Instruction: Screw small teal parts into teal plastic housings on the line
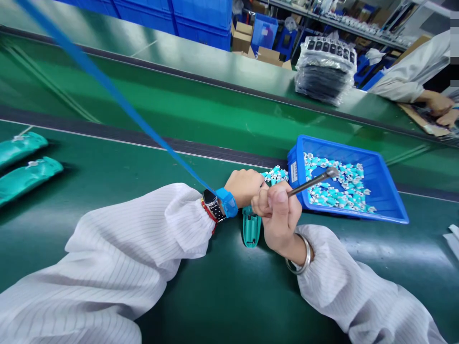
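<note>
My right hand [278,212] is closed around a screwdriver [310,185], whose dark metal shaft points up and to the right over a blue plastic tray [389,191]. My left hand [244,187] sits just behind it, curled around the top of a teal plastic casing [251,228]. The casing's upper end is hidden by both hands. Its lower end hangs close above the green belt. The tray stands tilted and holds several small teal-and-white parts [337,184]. A few more of them [275,175] lie just past my left hand.
A blue cord [118,100] runs from my left wrist strap up and left. Teal pouches [27,179] lie on the green belt [143,282] at left. A plastic-wrapped black stack [324,71] stands beyond. A co-worker's hands [435,105] work at upper right, before blue crates [201,24].
</note>
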Available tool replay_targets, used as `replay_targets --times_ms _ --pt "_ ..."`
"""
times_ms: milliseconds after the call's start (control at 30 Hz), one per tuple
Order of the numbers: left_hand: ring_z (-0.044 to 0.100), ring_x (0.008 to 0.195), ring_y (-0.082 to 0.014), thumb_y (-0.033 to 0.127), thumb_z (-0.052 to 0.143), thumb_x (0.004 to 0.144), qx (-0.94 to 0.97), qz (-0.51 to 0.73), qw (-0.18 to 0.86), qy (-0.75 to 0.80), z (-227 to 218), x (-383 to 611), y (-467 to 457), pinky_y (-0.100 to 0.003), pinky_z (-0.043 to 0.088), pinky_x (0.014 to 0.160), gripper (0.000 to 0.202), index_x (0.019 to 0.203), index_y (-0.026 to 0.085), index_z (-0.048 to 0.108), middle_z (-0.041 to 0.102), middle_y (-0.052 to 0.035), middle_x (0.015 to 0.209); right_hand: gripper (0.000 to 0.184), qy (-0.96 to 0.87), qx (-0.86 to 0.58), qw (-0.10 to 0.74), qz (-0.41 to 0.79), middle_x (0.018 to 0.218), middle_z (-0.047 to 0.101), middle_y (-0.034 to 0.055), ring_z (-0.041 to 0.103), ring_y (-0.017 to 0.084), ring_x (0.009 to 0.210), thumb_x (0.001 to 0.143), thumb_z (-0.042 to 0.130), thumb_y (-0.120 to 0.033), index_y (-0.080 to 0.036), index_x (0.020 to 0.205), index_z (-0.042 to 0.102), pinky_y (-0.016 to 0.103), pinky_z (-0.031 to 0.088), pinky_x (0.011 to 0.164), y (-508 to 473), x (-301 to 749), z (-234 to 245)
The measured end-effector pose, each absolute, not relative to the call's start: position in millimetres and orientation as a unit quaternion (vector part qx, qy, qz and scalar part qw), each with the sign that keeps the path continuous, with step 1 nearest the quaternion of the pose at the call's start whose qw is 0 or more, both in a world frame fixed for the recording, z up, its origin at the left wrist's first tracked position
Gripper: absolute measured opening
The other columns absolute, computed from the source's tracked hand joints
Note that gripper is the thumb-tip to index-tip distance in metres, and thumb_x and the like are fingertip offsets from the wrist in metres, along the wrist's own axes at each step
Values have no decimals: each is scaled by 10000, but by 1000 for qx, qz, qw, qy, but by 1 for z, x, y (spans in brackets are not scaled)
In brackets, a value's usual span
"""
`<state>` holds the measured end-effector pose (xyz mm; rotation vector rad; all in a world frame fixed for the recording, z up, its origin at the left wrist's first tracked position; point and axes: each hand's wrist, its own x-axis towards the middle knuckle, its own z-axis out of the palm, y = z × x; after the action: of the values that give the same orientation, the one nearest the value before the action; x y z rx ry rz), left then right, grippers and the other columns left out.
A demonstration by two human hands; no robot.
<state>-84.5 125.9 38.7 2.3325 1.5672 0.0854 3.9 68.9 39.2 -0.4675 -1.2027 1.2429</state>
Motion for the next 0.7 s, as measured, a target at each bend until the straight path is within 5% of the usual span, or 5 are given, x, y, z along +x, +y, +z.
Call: replay_targets --times_ms 200,700 --pt "623 661 -240 400 421 775 818 18 162 552 41 -78 125 -299 395 550 340 622 161 607 632 -80 665 246 -550 -229 622 508 522 217 -83 190 54 387 932 367 -372 -228 733 369 191 217 387 64 6 32" --pt "630 826 -276 366 373 838 824 2 122 554 44 -78 122 -336 442 671 353 813 143 645 654 -111 823 300 -513 -278 645 494 482 177 -105 171 40 347 887 432 -464 -227 710 382 172 209 363 73 17 55"
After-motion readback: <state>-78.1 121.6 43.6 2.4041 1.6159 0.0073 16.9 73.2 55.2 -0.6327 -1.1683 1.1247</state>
